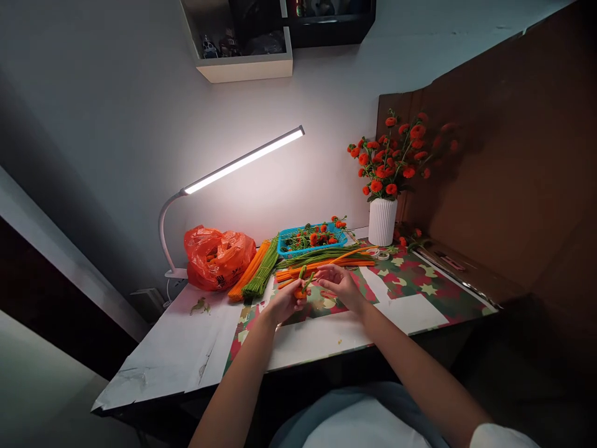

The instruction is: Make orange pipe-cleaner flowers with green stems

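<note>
A long lamp [245, 160] shone left of the middle of the frame, its bendy neck rising from the desk's [172, 336] edge. Up top, a white box shelf [247, 67] and a black shelf [326, 32] hung on the wall [116, 93]. Big brown cardboard [504, 168] stood on the right.

A paper-covered table [177, 348] carries a red plastic bag [217, 252], orange [249, 274] and green [262, 270] stem bundles, a blue basket [281, 248] of flowers, a white ribbed vase [382, 222] and the lamp's base [176, 273].
</note>
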A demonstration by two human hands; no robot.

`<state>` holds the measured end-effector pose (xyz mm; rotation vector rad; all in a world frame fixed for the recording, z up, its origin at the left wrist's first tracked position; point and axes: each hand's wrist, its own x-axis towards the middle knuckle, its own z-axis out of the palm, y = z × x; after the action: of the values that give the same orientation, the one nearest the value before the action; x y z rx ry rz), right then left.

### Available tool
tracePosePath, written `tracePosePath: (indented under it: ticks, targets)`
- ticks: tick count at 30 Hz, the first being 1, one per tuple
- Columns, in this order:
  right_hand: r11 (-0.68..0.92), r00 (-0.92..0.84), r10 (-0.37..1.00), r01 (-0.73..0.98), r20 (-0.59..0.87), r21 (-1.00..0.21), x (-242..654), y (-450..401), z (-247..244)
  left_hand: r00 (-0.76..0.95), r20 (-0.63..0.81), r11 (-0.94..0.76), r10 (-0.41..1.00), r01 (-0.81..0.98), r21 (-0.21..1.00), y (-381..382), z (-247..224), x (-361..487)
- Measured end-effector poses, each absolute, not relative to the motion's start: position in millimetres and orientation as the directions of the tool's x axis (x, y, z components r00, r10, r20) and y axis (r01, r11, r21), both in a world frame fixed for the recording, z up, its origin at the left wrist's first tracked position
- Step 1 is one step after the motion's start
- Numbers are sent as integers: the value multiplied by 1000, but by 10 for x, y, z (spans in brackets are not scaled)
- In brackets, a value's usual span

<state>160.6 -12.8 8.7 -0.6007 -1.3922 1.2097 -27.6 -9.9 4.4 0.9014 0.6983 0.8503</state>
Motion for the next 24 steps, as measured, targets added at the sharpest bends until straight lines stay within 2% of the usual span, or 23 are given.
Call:
tracePosePath:
  ticks: [3, 6, 8, 10, 13, 16, 20, 24]
  targets:
    - [509, -172, 841, -65, 512, -858, 1630, -120, 69, 472, -156, 347, 868, -351, 870, -56, 8, -279]
    - [710, -206, 702, 282, 682, -646, 1649, -129, 61, 495, -209, 392, 844, -301, 869, -79, 2, -254]
    - [777, -320, 618, 388, 719, -495, 1653, -132, 49, 499, -241, 412, 833, -266, 872, -114, 16, -228]
    - [808, -422, 579, 413, 697, -421, 1650, -126, 26, 498, -257, 417, 828, -240, 877, -148, 39, -205]
    - [815, -488, 574, 415, 658, -404, 1631, -109, -22, 471, -234, 377, 851, -235, 896, -173, 74, -187]
    - [808, -474, 582, 429, 660, -405, 1582, -111, -53, 408, -173, 301, 896, -276, 913, -174, 98, -176]
    - [797, -435, 578, 483, 690, -363, 1462, -139, -74, 230, -128, 201, 965, -330, 922, -169, 106, -138]
    - [786, -405, 589, 488, 700, -379, 1339, -112, -164, 86, -78, 102, 993, -315, 944, -165, 82, -80]
